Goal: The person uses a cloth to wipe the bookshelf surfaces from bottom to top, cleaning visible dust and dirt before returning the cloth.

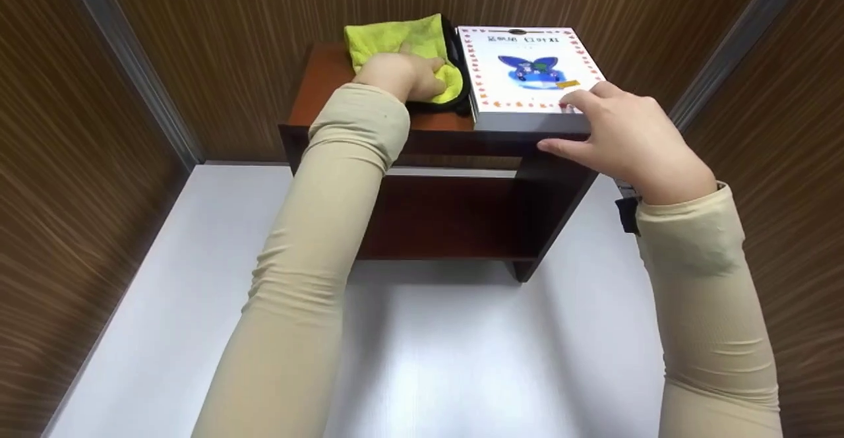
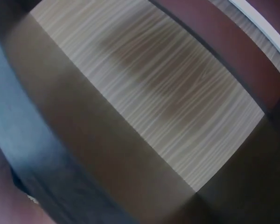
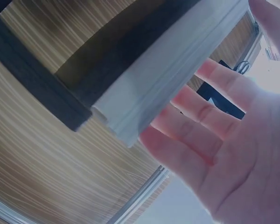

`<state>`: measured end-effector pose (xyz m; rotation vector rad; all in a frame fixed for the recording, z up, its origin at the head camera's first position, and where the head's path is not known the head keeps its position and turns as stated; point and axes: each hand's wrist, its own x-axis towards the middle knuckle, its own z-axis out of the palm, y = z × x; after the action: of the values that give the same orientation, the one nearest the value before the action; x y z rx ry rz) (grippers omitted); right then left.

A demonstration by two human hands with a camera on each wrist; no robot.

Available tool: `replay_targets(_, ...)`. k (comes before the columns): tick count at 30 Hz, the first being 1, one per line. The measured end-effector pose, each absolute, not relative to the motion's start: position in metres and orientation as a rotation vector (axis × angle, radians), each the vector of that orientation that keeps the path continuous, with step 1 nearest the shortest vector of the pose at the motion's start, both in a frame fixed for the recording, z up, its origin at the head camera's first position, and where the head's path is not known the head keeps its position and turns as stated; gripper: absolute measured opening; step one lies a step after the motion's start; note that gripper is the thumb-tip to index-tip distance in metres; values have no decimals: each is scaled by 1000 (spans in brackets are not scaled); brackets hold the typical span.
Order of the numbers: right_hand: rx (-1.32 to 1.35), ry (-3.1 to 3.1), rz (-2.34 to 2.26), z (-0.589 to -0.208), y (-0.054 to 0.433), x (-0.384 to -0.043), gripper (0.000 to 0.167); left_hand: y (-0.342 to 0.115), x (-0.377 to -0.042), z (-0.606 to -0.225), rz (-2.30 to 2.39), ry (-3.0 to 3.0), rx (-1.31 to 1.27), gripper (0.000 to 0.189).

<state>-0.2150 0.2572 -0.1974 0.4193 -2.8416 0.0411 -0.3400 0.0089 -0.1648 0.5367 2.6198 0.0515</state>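
A yellow-green cloth (image 1: 395, 35) with a black edge lies on the top of a small reddish-brown shelf stand (image 1: 323, 88). My left hand (image 1: 402, 75) grips the cloth, which bunches beside the fingers; some fingertips are hidden in it. Right of the cloth sits a thick stack of white books (image 1: 527, 72), the top cover showing a blue butterfly-like picture. My right hand (image 1: 633, 128) touches the stack's front right corner with extended fingers, thumb held apart below. In the right wrist view, fingertips meet the pale page edges (image 3: 163, 70). The left wrist view shows no clear grip.
Wood-grained panels (image 1: 231, 95) enclose the stand at the back and both sides, with grey metal strips (image 1: 132, 62) at the corners. Below the top is a lower shelf board (image 1: 455, 220). The floor (image 1: 422, 359) is white and shiny.
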Motion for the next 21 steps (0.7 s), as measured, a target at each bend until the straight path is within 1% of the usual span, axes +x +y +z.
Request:
replay_targets(7, 460, -2611, 5, -223, 259, -220, 55, -1, -334, -175, 113, 2684, 550, 56)
replay_targets(11, 499, -2527, 49, -236, 264, -225, 57, -8, -327, -182, 95, 2733, 607, 56)
replay_targets(16, 486, -2515, 86, -240, 267, -227, 60, -7, -317, -192, 78, 2820, 651, 57)
replay_targets(21, 490, -2496, 81, -245, 266, -229, 62, -8, -299, -201, 73, 2872, 615, 57)
